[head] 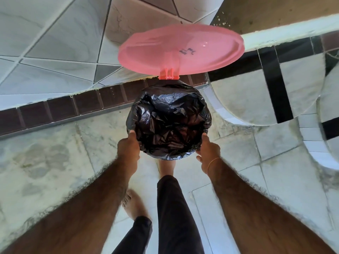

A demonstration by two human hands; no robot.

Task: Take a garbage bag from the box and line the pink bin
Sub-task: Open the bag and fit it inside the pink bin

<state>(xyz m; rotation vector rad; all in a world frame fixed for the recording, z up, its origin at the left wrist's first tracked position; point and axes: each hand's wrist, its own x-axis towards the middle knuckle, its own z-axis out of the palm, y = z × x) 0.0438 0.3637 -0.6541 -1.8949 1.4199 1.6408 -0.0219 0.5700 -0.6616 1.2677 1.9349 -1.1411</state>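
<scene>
Head view: looking straight down at the pink bin, its lid (180, 49) standing open on the far side.
Bag: the black garbage bag (168, 121) is sitting in the bin, its mouth folded out over the rim so the bin's body is hidden.
Left hand: the left hand (128, 147) is gripping the bag's edge at the near-left rim, fingers curled under, thumb on top.
Right hand: the right hand (208, 153) is pinching the near-right edge likewise.
Why: both are probably pulling the overhang down so the liner stays put.
Foot: a bare foot (166, 168) is reaching under the bin's near side, likely pressing a pedal to keep the lid up.
Around: tiled floor (55, 162), a dark tile skirting (64, 110) behind, curved tiled steps (256, 99) at right; nothing is blocking the rim.
Box: not in sight.
</scene>
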